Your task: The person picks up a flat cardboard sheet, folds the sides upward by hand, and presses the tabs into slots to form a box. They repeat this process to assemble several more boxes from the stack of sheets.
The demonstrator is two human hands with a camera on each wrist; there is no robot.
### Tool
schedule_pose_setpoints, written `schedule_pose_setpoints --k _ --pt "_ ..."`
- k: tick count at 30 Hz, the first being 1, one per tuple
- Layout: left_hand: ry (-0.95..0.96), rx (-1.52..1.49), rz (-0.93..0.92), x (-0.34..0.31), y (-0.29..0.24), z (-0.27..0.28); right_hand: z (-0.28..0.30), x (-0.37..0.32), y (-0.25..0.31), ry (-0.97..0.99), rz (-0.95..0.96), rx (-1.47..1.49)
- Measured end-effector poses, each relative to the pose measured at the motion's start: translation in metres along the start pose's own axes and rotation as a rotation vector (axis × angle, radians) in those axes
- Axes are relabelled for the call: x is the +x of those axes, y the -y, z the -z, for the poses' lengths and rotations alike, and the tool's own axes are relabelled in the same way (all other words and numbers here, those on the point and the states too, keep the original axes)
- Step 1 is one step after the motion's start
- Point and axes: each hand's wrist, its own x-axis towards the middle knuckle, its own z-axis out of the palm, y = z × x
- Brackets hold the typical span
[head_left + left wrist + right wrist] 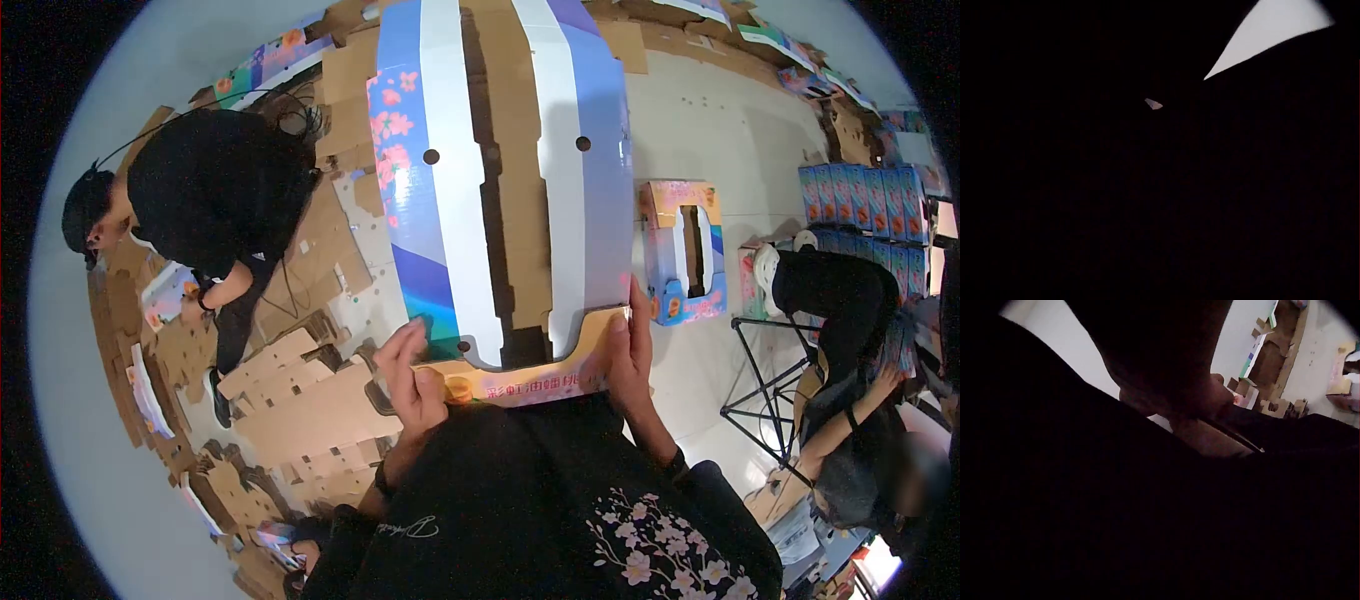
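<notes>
A printed cardboard box with a long open slot down its top stretches away from the body in the head view. It is blue, purple and white, with pink blossoms along its left side. Its near end carries an orange-yellow panel with red characters, close against the black top. My left hand grips the near left corner, fingers bent. At the near right corner my right hand holds the panel, thumb on its face and fingers along the side. The left wrist view is almost wholly dark; the right wrist view shows a shadowed hand beside a cardboard edge.
A smaller printed box stands on the pale floor to the right. Flattened cardboard covers the floor at left, where a person in black bends over. Right of me, another person sits by a black folding stool frame and stacked cartons.
</notes>
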Motion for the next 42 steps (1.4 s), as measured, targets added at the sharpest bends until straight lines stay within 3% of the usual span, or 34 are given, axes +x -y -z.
schedule_pose_setpoints --k 9,18,21,24,25,28,29,31,32,33,35,37,39,42 --pt "-0.097 -0.072 0.082 0.006 -0.008 -0.008 -0.003 0.002 -0.002 -0.022 -0.03 0.056" --pt "-0.038 -0.104 0.153 0.012 -0.014 -0.004 -0.003 0.003 -0.001 -0.013 -0.045 0.106" --pt "-0.153 -0.384 0.308 0.013 -0.001 -0.017 -0.003 0.004 0.001 -0.007 -0.077 0.112" --pt "0.009 -0.613 0.482 0.036 -0.011 -0.006 -0.004 0.013 -0.012 -0.005 -0.207 0.282" --pt "0.132 -0.632 0.618 0.04 -0.01 0.004 -0.003 0.019 -0.016 -0.006 -0.259 0.366" --pt "0.216 -0.588 0.397 0.053 -0.022 -0.003 0.027 0.045 0.014 0.222 -0.345 0.211" --pt "0.224 -0.642 0.443 0.055 -0.02 -0.004 0.036 0.056 0.026 0.2 -0.301 0.202" --pt "0.307 -0.351 0.255 0.067 -0.011 0.002 0.06 0.078 0.059 0.256 -0.148 0.181" --pt "0.338 -0.204 0.162 0.072 -0.009 0.007 0.074 0.088 0.081 0.262 0.066 0.021" --pt "0.171 0.014 0.066 0.088 -0.014 0.012 0.086 0.095 0.107 0.261 0.279 -0.141" --pt "-0.114 0.337 -0.487 0.146 -0.066 0.044 0.106 0.101 0.176 0.313 0.466 -0.46" --pt "-0.188 0.394 -0.773 0.188 -0.108 0.074 0.113 0.097 0.222 0.367 0.579 -0.588" --pt "-0.027 0.715 -0.789 0.212 -0.176 0.103 0.115 0.096 0.249 0.437 0.662 -0.737" --pt "0.405 0.741 -0.808 0.251 -0.203 0.121 0.115 0.097 0.261 0.541 0.738 -0.928"
